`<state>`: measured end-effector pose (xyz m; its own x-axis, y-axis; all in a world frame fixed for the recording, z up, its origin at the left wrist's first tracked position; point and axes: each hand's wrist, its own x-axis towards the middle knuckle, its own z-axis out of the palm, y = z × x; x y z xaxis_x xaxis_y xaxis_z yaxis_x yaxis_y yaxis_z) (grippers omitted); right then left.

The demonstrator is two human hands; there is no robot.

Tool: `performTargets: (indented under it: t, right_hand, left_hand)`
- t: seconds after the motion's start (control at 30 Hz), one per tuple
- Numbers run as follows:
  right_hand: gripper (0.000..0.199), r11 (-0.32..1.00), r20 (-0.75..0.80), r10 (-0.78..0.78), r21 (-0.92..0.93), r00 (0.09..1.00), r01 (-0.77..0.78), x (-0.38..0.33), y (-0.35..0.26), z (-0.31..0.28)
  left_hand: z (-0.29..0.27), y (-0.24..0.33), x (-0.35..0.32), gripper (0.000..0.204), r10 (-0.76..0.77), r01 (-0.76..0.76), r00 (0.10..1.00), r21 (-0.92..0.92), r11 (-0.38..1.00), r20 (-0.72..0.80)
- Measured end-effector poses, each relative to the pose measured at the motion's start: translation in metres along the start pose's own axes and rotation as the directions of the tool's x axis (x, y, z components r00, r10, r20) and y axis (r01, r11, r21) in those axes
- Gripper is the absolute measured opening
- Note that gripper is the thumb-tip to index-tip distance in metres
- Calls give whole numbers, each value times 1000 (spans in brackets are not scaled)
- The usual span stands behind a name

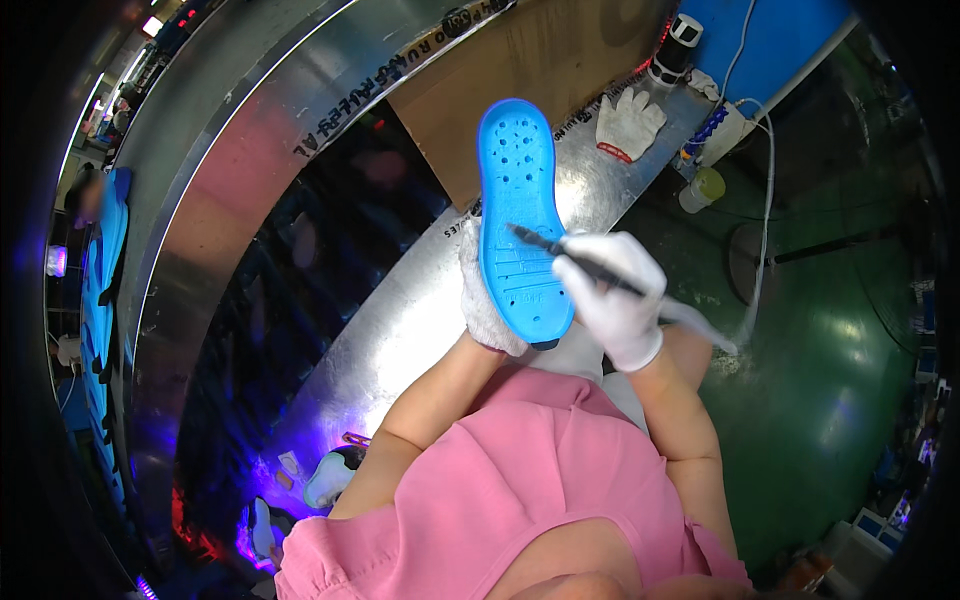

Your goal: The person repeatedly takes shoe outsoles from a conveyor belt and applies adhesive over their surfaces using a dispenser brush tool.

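My left hand [485, 290], in a white knit glove, grips a bright blue shoe sole [520, 210] from its left side and underneath. The sole stands lengthwise in front of me, its inner face up, with small holes near the toe and heel and ridges across the middle. In my right hand [615, 290], in a smooth white glove, is a dark pen-shaped tool [600, 272] held like a pencil. Its blurred, tapered dark tip lies over the middle of the sole; whether it touches cannot be told. The left fingers are mostly hidden behind the sole.
A metal ledge [350, 355] runs beside a dark channel. Behind the sole stands a brown cardboard panel [440, 130]. On the ledge lie a white glove [632, 122] and a black-and-white cylinder [684, 32]. A white cord [771, 190] hangs at right. Blue soles [97, 300] line the far left.
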<state>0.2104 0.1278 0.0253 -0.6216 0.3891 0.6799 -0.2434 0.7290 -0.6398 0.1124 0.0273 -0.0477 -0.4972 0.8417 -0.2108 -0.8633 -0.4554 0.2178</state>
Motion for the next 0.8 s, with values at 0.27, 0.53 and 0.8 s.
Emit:
performTargets:
  t: [0.27, 0.53, 0.8]
  right_hand:
    - [13, 896, 63, 398, 191, 915, -402, -10, -8, -2]
    - [19, 997, 37, -69, 44, 997, 68, -8, -1, 4]
    - [16, 928, 63, 229, 286, 971, -238, -7, 0, 13]
  left_hand:
    - [22, 24, 8, 95, -22, -8, 977, 141, 990, 212]
    - [15, 44, 25, 94, -194, 174, 936, 94, 980, 294]
    - [13, 52, 28, 92, -111, 75, 953, 137, 988, 283]
